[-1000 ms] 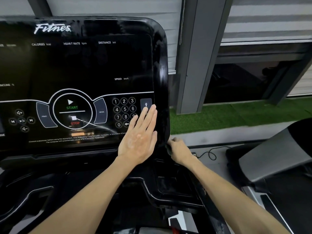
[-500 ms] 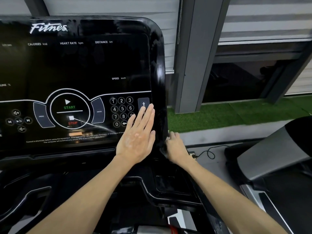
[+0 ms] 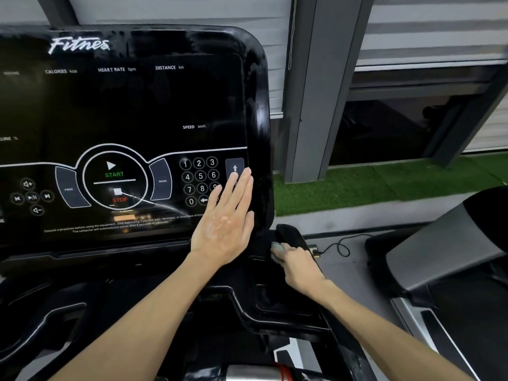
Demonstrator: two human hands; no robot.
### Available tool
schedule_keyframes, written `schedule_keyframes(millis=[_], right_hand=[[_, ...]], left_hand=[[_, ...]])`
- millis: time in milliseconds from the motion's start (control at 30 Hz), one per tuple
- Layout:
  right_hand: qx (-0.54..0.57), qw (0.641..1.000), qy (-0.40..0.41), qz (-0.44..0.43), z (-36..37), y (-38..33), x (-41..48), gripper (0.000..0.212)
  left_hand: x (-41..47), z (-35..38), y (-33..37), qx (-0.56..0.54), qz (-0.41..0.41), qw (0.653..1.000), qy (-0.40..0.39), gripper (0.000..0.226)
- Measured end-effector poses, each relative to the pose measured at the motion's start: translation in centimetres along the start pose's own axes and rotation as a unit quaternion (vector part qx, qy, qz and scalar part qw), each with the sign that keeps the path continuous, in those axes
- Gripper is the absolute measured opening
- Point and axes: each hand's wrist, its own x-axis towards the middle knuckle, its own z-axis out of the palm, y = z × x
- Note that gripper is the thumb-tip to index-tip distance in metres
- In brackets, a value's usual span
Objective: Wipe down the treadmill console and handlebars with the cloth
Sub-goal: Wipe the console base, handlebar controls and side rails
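A grey, textured cloth (image 3: pixel 275 246) is clamped in the right hand's (image 3: pixel 298 266) curled grip beside the glossy black treadmill console's (image 3: pixel 165 100) lower right corner, where the left hand (image 3: pixel 224 224) is laid flat, fingers straight.

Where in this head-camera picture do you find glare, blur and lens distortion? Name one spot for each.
Head view: glare streaks the right bezel of the glossy black treadmill console; head view: the green artificial turf smears with blur towards the right edge; head view: the grey upright post leans, likely bent by the wide-angle lens.
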Motion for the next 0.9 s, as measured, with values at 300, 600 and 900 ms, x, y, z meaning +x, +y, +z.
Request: schedule_keyframes(millis=[300,600,900], right_hand=[[0.114,0.989,0.067,-0.060,-0.8,-6.0,1.1,0.043],[-0.031,0.999,-0.024,-0.034,-1.5,0.7,-0.7,0.061],[0.095,0.990,-0.062,0.084,-2.4,4.4,2.9,0.062]], left_hand=[[0.0,0.1,-0.1,0.018,-0.001,1.000,-0.002,0.064],[0.0,0.0,0.1,0.014,0.001,1.000,0.003,0.063],[0.0,0.1,0.0,0.014,0.009,1.000,0.009,0.061]])
